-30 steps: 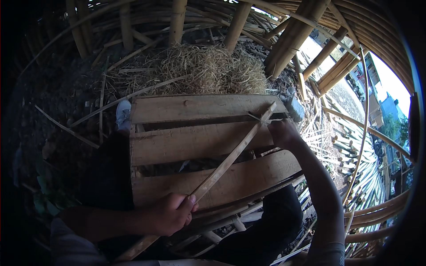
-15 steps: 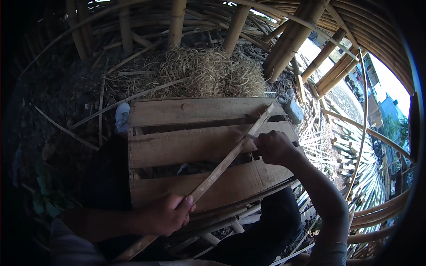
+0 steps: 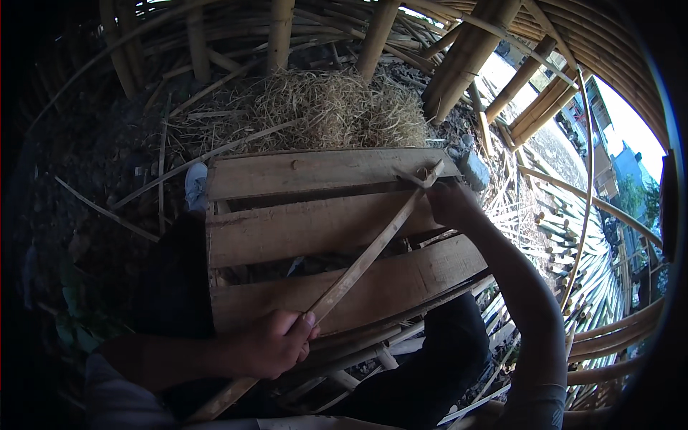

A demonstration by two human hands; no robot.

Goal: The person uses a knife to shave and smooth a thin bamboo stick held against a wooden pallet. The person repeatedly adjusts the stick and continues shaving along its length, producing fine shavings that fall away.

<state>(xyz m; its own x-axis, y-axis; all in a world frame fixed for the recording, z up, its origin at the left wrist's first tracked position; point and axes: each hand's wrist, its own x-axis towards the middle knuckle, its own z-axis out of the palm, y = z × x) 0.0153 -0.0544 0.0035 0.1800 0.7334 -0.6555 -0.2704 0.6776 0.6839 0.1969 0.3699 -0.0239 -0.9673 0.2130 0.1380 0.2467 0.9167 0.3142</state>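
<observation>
My left hand is wrapped round a long bamboo strip near its lower end. The strip slants up and to the right over a slatted wooden bench, its far end above the back slat. Close to that end my right hand is closed on a knife; the handle is hidden in the fist. The knife's thin blade crosses the strip and points left. A small curl or split piece stands at the strip's tip.
A heap of pale shavings lies behind the bench. Bamboo posts rise beyond it. Many cut bamboo poles are stacked at the right. A grey stone sits by the bench's right corner, and a shoe shows at its left.
My right hand and the knife have slid up along the strip, away from me, toward its far end. My left hand has kept its hold in nearly the same place.
</observation>
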